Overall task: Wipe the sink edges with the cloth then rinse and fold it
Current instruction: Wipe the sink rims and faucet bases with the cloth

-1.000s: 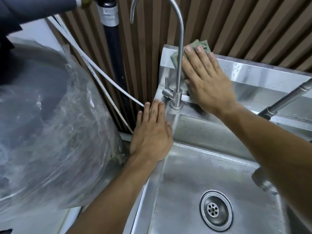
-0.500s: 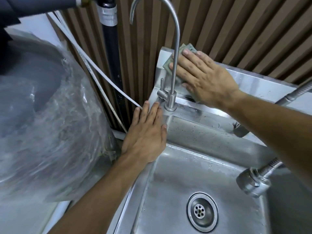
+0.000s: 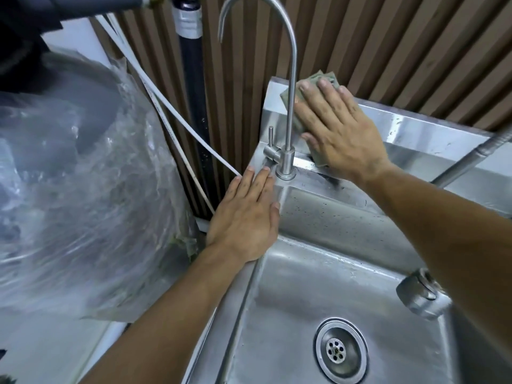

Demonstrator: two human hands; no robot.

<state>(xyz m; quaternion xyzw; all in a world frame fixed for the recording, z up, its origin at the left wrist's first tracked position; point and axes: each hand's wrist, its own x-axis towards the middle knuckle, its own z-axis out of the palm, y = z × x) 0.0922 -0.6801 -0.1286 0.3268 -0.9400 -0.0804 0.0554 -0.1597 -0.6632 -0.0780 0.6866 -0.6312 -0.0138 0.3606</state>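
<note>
My right hand (image 3: 342, 131) lies flat with fingers spread, palm pressing the green cloth (image 3: 318, 80) against the sink's raised back panel at upper centre of the frame; it pins the cloth rather than clenching it, and cloth edges show beyond the fingertips and below the thumb. My left hand (image 3: 245, 217) lies flat and released, fingers extended together, resting on the left rim of the sink (image 3: 401, 128) at centre frame, grasping nothing; its fingertips stop just beside the base of the gooseneck faucet (image 3: 286, 159). The faucet rises between the two hands, its tube crossing in front of the cloth's left edge, and a small lever sits on its left side. Below the hands, the steel basin fills the lower right of the frame, with the round drain (image 3: 341, 350) near the bottom edge. A flexible metal hose (image 3: 471, 159) enters from the right edge, and a spray head (image 3: 422, 295) shows at right beside my right forearm. At left, a clear plastic bag (image 3: 83, 203) covers a large dark rounded object. A white tube (image 3: 177, 123) runs diagonally toward the sink corner, in front of a black pipe (image 3: 194, 92) and the brown slatted wall (image 3: 388, 45).
</note>
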